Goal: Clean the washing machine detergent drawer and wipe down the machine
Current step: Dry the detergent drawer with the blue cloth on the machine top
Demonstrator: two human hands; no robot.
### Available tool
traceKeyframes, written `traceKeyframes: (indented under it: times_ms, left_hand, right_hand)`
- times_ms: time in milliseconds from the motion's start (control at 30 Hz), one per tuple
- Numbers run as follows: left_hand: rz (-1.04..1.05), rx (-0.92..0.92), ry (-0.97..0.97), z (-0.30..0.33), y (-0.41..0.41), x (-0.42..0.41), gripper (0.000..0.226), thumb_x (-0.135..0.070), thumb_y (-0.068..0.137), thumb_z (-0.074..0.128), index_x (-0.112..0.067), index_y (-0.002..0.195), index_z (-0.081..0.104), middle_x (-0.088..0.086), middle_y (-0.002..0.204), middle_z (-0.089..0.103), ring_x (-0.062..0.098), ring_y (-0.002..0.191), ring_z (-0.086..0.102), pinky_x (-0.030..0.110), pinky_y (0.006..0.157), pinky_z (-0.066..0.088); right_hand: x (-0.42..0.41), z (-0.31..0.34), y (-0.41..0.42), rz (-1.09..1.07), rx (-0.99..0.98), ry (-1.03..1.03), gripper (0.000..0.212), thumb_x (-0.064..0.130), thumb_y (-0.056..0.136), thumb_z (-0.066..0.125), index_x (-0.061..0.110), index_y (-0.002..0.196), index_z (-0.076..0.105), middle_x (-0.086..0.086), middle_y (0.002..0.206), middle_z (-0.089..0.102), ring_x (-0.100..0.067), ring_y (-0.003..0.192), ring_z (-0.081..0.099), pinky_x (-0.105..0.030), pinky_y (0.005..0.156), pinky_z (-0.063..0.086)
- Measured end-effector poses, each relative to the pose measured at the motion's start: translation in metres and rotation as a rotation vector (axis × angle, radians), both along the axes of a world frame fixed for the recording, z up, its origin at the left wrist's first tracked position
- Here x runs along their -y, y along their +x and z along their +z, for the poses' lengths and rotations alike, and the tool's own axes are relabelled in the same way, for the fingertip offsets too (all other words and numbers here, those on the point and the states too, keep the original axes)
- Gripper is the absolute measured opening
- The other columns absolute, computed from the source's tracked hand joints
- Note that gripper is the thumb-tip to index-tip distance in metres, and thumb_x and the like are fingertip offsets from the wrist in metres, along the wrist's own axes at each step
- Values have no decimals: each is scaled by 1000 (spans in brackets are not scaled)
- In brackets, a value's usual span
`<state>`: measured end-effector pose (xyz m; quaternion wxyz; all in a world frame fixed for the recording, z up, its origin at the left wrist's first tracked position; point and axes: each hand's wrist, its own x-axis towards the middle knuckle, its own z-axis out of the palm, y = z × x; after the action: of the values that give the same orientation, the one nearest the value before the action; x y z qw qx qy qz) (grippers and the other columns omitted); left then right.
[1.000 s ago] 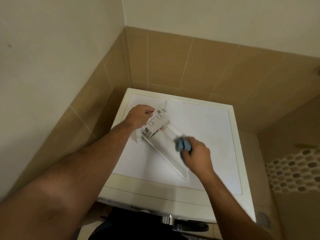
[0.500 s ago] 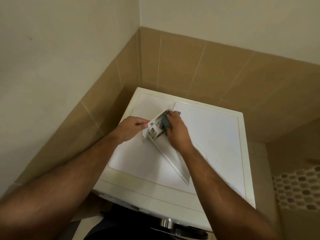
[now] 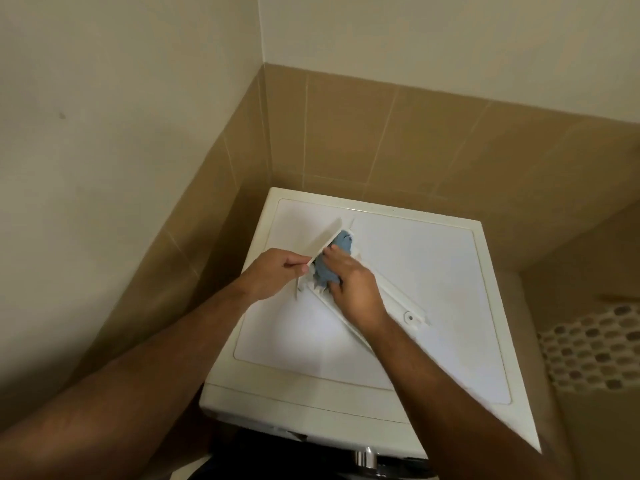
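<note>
Beige tile [image 3: 381, 140] wraps the corner behind the washing machine [image 3: 433, 271], whose white top carries the work, and from the head view we see the detergent drawer [image 3: 391, 299] lying slantwise on that top. Our left hand [image 3: 273, 271] has its grip pinched on the drawer's front panel [image 3: 325, 242], thumb and fingers closed over the near end of it, so the panel stands tilted up just ahead of the grip. Our right hand [image 3: 353, 289] has its grip curled round the blue cloth [image 3: 332, 261], which bulges out beyond the fingers and presses into the drawer's front compartments, right against the inside of the panel. A second ago this cloth was working far down the drawer's long tray, toward the tail end that now shows bare behind the right wrist; half a second ago it had already jumped up to the front, and since then the left grip has shifted from the side of the housing onto the panel edge. We judge the tray pass finished and the fiddly front pockets now in hand. Wiping down the machine itself looks not yet begun. Below the near edge a chrome fitting [image 3: 363, 457] shows, too cropped to identify.
</note>
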<state>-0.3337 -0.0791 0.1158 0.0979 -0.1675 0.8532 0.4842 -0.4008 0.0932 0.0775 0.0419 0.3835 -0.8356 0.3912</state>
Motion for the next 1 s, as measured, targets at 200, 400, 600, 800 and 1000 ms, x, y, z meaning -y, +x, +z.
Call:
traceKeyframes:
  times_ms: [200,400,600,800,1000]
  left_hand:
    - [-23,17,-23,-3,-2,6,34,-26,97,57,-15,129,62,0,127,63,15,113,56,23,92,40]
    - [-42,7,-99,1,-2,10,36,-25,98,55,-12,132,60,4,133,61,17,118,55,22,91,37]
    - [-58,-25,-158,-1,-1,3,36,-24,98,55,-14,133,59,3,135,60,16,122,55,18,90,36]
    - [-30,-22,-183,-2,-1,0,37,-26,98,56,-17,134,58,0,137,58,17,125,53,18,93,35]
    - [18,-4,-220,-7,0,-4,37,-26,99,54,-19,135,57,0,139,57,18,126,53,18,94,34]
  right_hand:
    - [3,3,-24,-1,-66,77,29,15,76,66,16,103,77,-2,112,69,-23,106,58,-32,93,46]
    - [28,19,-38,-274,388,77,11,30,70,70,30,81,69,6,90,67,-18,91,61,-39,79,52]
    - [25,44,-59,-295,689,-26,9,-2,76,67,1,72,60,-5,71,71,-11,57,64,-23,59,47]
    - [28,45,-82,-444,705,-132,26,-5,77,62,17,64,64,-2,71,68,-20,71,66,-24,64,51]
    - [30,32,-94,-569,667,-184,12,2,86,61,11,79,58,3,66,57,-18,65,56,-18,53,45]
